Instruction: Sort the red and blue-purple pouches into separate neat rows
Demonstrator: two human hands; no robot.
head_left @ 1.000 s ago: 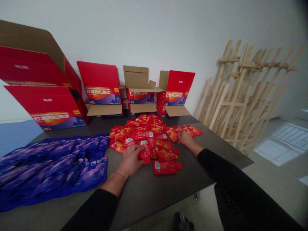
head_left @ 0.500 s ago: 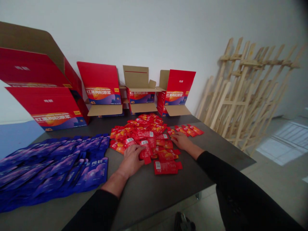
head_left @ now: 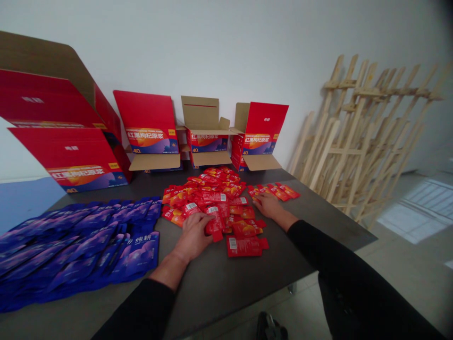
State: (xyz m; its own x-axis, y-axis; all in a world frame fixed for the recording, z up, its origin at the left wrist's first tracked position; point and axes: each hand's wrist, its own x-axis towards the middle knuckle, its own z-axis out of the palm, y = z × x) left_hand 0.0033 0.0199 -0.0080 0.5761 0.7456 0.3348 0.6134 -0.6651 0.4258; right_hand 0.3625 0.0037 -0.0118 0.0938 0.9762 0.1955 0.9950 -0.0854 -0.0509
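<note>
My left hand point(head_left: 194, 233) is at the near left side of a loose heap of red pouches point(head_left: 207, 193). Its thumb and fingers close on the edge of one red pouch point(head_left: 215, 221) printed with a white barcode; part of the fingers is hidden. To the right of the heap, my right hand point(head_left: 269, 207) rests with its fingers stretched onto the left end of a short row of overlapping red pouches point(head_left: 288, 191). The fingertips touch the near edge of the leftmost ones. Closest to me, another red pouch point(head_left: 245, 247) lies flat, barcode up.
Many blue pouches point(head_left: 138, 252) lie overlapped on the dark table point(head_left: 201, 290) at left. Along the wall stand several open red-and-blue cartons point(head_left: 260, 125), flaps spread. Wooden easels point(head_left: 348, 146) lean against the wall beyond the table's right edge.
My right hand has shifted slightly to the right along the row, and the leftmost pouches there sit a little differently. My left hand has stayed in place.
</note>
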